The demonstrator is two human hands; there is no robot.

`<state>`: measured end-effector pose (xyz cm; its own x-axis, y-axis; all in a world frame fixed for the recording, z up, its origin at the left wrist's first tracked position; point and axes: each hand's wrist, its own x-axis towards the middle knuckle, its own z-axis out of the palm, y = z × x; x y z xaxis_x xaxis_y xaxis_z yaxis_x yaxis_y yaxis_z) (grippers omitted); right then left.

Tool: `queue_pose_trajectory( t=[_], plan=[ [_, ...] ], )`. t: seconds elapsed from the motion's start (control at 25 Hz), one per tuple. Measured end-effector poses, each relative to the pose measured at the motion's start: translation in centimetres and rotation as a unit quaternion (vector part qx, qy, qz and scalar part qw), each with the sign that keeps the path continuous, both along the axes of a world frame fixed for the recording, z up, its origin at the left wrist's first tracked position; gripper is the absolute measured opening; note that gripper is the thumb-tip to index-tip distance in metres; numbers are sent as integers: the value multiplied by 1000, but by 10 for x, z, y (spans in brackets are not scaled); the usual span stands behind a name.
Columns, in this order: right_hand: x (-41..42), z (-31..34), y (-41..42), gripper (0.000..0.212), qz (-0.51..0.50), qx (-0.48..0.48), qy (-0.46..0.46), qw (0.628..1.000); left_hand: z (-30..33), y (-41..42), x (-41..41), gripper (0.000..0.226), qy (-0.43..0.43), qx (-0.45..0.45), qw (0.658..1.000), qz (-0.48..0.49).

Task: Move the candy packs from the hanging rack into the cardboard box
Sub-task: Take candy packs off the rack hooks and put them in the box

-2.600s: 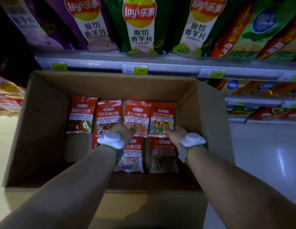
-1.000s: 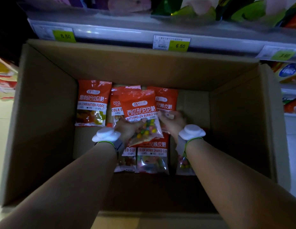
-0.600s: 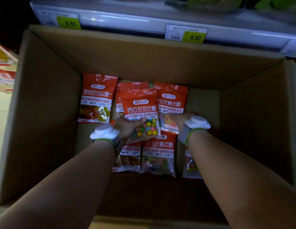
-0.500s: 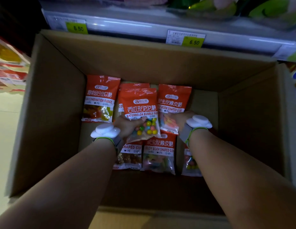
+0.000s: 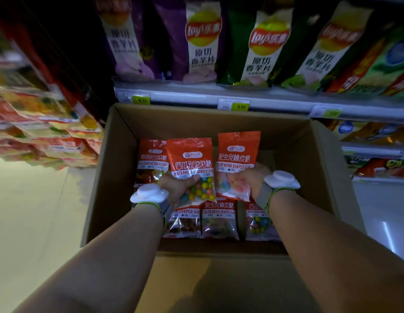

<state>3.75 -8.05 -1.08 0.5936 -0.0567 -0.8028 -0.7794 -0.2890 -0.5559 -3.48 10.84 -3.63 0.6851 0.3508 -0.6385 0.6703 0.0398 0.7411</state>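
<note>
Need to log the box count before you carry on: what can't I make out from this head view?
- Cola pack: top hidden by the left hand and its watermelon pack.
- Fudge pack: right edge covered by that pack.
- Near box floor: hidden by the cardboard box front wall and forearms.
- Hanging rack: blurred, labels unreadable.

Both forearms are bare, without sleeves. Behind the fingers of the left hand (image 5: pixel 176 185), a white rounded device (image 5: pixel 149 193) sits on a grey, green-edged wrist strap (image 5: pixel 161 205). The right hand (image 5: pixel 253 179) wears the same.

Orange-red candy packs (image 5: pixel 190 159) with multicoloured sweets in a brown cardboard box (image 5: pixel 219 123).
</note>
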Motion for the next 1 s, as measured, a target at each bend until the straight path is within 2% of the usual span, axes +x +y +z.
queue_pose_trajectory(
  t=[0.16,0.24,0.32,0.4,0.48,0.6,0.76,0.88,1.0],
  plan=[
    [-29,47,-5,55,-30,-1,-63,998,37,6,-13,39,-18,6,999,-36],
    [-38,63,-9,52,-14,-4,-98,995,54,8,-18,37,-29,33,997,-62],
    [-50,83,-13,36,15,4,-126,992,77,6,-28,35,-52,30,996,-62],
    [-65,109,-20,17,-1,5,-168,986,102,1,-42,29,-80,19,995,-48],
    [-78,130,-28,26,-12,3,-203,979,125,-4,-55,31,-104,38,993,-48],
    [-109,159,-40,20,-7,24,-263,964,158,-16,-88,35,-144,43,988,-34],
    [-152,185,-58,21,61,43,-265,961,190,-35,-145,31,-173,57,983,-3],
    [-178,200,-61,21,49,58,-235,969,206,-43,-181,29,-203,30,978,28],
    [-209,227,-53,19,73,87,-267,957,231,-38,-219,22,-215,76,973,43]
  ],
)
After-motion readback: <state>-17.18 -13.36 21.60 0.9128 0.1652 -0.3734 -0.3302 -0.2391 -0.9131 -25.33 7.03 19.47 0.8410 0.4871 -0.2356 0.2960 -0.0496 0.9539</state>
